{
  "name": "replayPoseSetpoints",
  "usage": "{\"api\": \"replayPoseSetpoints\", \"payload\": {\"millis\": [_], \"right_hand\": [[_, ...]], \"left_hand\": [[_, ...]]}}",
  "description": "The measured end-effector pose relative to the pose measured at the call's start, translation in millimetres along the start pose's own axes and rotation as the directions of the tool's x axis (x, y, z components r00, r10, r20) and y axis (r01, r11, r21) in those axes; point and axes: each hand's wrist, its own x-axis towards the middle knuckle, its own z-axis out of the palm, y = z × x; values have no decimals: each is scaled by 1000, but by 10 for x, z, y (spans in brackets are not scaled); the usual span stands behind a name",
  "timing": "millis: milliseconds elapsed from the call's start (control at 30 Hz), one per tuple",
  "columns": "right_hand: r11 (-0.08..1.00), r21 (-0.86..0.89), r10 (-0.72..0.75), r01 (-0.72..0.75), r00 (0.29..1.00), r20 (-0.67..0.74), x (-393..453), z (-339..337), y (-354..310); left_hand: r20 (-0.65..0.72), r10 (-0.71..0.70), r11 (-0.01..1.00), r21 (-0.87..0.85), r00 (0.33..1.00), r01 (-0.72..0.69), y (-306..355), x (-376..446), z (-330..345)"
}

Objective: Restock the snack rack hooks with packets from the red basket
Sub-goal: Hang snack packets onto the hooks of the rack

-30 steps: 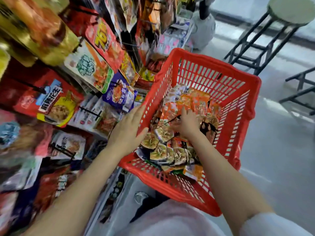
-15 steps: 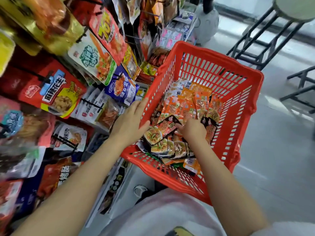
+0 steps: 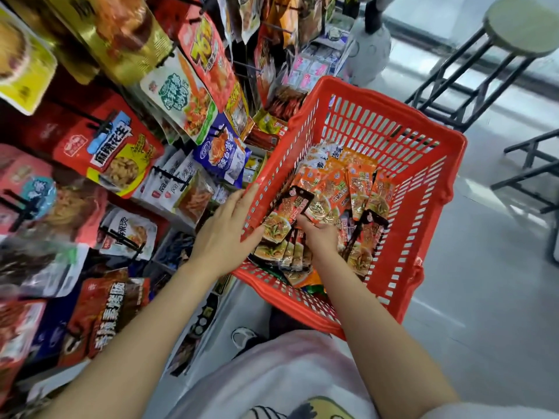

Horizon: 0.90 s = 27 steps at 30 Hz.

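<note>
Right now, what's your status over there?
Left hand flat against red basket wall. Right hand inside, pinching dark-topped packet. Nothing blocking.

**Obscured and cut-off items, head view**

The right hand (image 3: 317,234) is seen from the back; its fingertips lie among the packets (image 3: 332,192), so the grip cannot be confirmed. The left hand (image 3: 223,234) rests on the red basket (image 3: 423,152) wall; its thumb is hidden behind the mesh. The basket floor is covered. Print on the small packets is too fine to read. Rack bags (image 3: 115,152) at the left edge are blurred and cropped. The stool (image 3: 523,25) is cut by the top and right edges. The shoe (image 3: 242,337) is partly hidden by the shirt.
</note>
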Motion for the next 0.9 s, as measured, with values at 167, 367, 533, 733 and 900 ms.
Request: {"api": "replayPoseSetpoints", "payload": {"millis": [167,367,533,733,900], "right_hand": [[932,271,193,-240,963,190,-166,202,-96],[957,232,103,-173,953,284,54,461,-22],[958,213,101,-194,917,385,-123,295,-117],[969,211,11,-126,878,478,-524,-104,-256],[979,203,-104,2,865,491,-675,-453,-263]], "left_hand": [[-13,-14,1000,-28,1000,13,-7,2,24],[-8,-15,999,-40,1000,15,-23,20,33],[-2,-13,999,-43,1000,13,-26,12,25],[26,-17,999,-51,1000,18,-14,-2,-1],[-95,-20,993,-118,995,9,127,-16,-6]]}}
